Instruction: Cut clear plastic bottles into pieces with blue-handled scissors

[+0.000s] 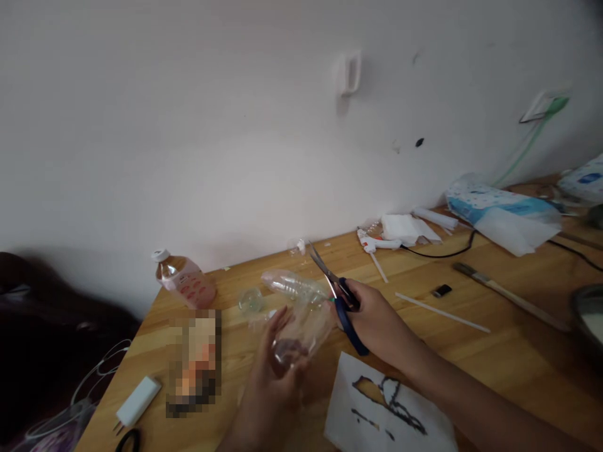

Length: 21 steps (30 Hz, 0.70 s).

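Note:
My left hand [277, 370] is wrapped round a clear plastic bottle piece [308, 326], holding it above the wooden table. In my right hand [374, 314] is a pair of scissors [346, 314] with dark blue handles; the blades point up and away, beside the clear plastic, and look slightly apart. Behind the held piece lies another clear ribbed plastic piece [285, 282], partly covered by it. A small round clear plastic piece [250, 301] sits to its left. Below my right wrist is a white sheet [391, 408] with a dark outline drawing.
A pink drink bottle [186, 279] stands at the back left, near a blurred-out object [194, 364] and a white charger [138, 402]. At the back right are a glue gun [379, 242] and a tissue pack [502, 210]. A glue stick [443, 312] and a brush [509, 294] lie to the right.

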{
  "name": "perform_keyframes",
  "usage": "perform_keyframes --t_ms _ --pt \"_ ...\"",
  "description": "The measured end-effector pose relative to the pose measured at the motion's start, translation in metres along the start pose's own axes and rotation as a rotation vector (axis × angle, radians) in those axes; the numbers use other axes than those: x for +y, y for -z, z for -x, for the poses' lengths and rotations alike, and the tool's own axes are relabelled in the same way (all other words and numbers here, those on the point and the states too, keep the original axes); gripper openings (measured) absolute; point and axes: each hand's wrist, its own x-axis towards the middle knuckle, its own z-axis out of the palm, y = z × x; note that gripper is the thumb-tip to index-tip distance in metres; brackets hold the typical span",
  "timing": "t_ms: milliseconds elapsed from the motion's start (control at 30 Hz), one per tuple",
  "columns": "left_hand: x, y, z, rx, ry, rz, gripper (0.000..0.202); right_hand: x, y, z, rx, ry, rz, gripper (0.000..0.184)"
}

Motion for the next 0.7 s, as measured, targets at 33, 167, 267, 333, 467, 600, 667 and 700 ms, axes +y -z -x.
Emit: perform_keyframes --t_ms 33,167,267,333,467,600,667,700 --pt "0.000 0.002 -0.001 0.027 0.011 0.035 0.061 0.002 0.000 0.000 -0.020 -0.003 -0.010 0.014" --pt "0.007 0.015 -0.010 0.164 0.025 0.291 0.049 0.008 0.014 0.012 -0.114 0.026 -0.046 0.018" --pt "0.020 0.026 -0.016 0.243 0.032 0.319 0.047 0.012 0.036 0.027 -0.216 0.076 0.128 0.013" --pt "0.030 0.032 -0.017 0.299 0.034 0.288 0.043 0.014 0.047 0.035 -0.253 0.121 0.331 0.015" --pt "0.043 0.037 -0.017 0.381 0.038 0.196 0.042 0.014 0.050 0.039 -0.356 0.165 0.605 0.015" --pt "0.048 0.030 -0.013 0.353 0.092 0.161 0.047 0.013 0.041 0.039 -0.412 0.165 0.752 0.020" --pt "0.047 0.026 -0.010 0.302 0.148 0.135 0.049 0.014 0.038 0.040 -0.415 0.177 0.783 0.020" --pt "0.046 0.025 -0.008 0.273 0.170 0.115 0.050 0.015 0.037 0.040 -0.418 0.183 0.787 0.018"
